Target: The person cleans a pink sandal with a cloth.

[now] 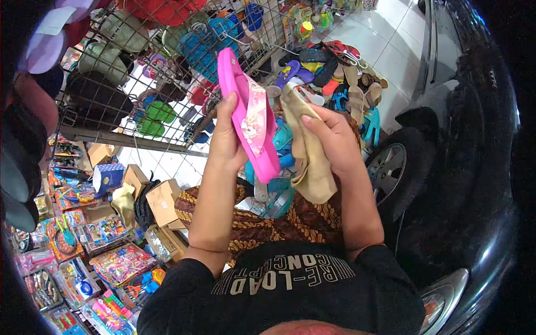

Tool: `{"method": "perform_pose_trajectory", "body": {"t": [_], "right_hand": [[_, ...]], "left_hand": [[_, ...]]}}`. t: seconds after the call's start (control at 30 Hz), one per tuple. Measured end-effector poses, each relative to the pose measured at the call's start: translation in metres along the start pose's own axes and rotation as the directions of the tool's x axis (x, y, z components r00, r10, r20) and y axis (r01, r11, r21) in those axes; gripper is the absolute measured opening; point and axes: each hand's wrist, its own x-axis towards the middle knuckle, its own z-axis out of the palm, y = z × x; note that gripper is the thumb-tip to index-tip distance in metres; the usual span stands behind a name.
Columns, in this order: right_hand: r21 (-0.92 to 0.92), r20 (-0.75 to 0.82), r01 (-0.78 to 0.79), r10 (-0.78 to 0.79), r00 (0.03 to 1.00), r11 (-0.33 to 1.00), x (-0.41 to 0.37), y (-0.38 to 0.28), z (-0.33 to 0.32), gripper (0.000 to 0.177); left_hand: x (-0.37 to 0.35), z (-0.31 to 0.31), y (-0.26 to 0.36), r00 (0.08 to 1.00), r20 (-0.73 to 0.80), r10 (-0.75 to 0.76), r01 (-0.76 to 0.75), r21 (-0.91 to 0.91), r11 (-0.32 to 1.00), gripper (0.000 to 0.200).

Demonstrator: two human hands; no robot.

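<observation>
My left hand (pixel 226 134) is closed around the edge of a bright pink flip-flop (pixel 264 157), which has a wide pale patterned strap and is held up on its side. In my right hand (pixel 335 137) a crumpled tan cloth (pixel 312 170) is gripped between thumb and fingers and hangs downward. The cloth and the flip-flop are close together, with a narrow gap between them. Behind and below them, several blue-green sandals (pixel 283 134) lie partly hidden by my hands.
A heap of mixed sandals (pixel 335 72) covers the floor ahead. At left, a wire rack (pixel 162 56) holds hanging footwear, with cardboard boxes (pixel 163 201) and packaged toys (pixel 123 262) below. A black car (pixel 458 184) with its wheel (pixel 391 167) stands close on the right.
</observation>
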Motion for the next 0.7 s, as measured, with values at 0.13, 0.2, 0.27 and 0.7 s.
{"method": "perform_pose_trajectory", "body": {"t": [0.13,0.2,0.27,0.7], "right_hand": [[-0.483,-0.027,0.337,-0.399,0.917,0.808,-0.003,-0.012,0.012,0.04],[-0.703,0.095,0.398,-0.476,0.874,0.59,-0.011,-0.028,0.023,0.046],[-0.832,0.239,0.459,-0.546,0.803,0.311,-0.01,-0.024,0.035,0.048],[-0.734,0.273,0.634,-0.748,0.605,0.245,0.008,0.019,0.021,0.05]], "left_hand": [[0.011,0.006,-0.003,0.987,-0.128,0.101,-0.058,0.304,0.951,0.052],[0.016,0.012,-0.007,0.967,-0.16,0.2,-0.143,0.308,0.94,0.052],[0.021,0.015,-0.005,0.957,-0.18,0.23,-0.184,0.237,0.954,0.051],[0.022,0.019,0.023,0.956,-0.259,0.136,-0.203,-0.253,0.946,0.061]]}}
